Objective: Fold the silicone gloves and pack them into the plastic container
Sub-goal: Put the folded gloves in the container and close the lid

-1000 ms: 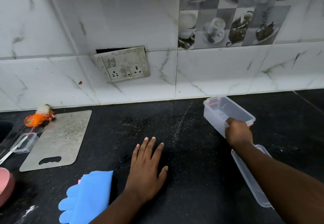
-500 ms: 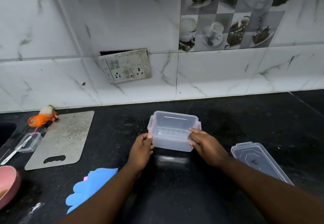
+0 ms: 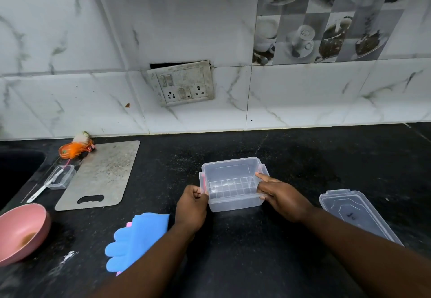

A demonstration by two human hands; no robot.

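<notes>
Here, both hands hold the clear plastic container (image 3: 233, 184) on the dark counter (image 3: 303, 158): the left hand (image 3: 191, 207) pinches its near-left rim, and the right hand (image 3: 283, 198) grips the right wall, forefinger along the rim. The container stands open side up. The folded blue gloves (image 3: 137, 239) lie just left of the left forearm, pink showing beneath. The lid (image 3: 356, 216) lies apart to the right.
</notes>
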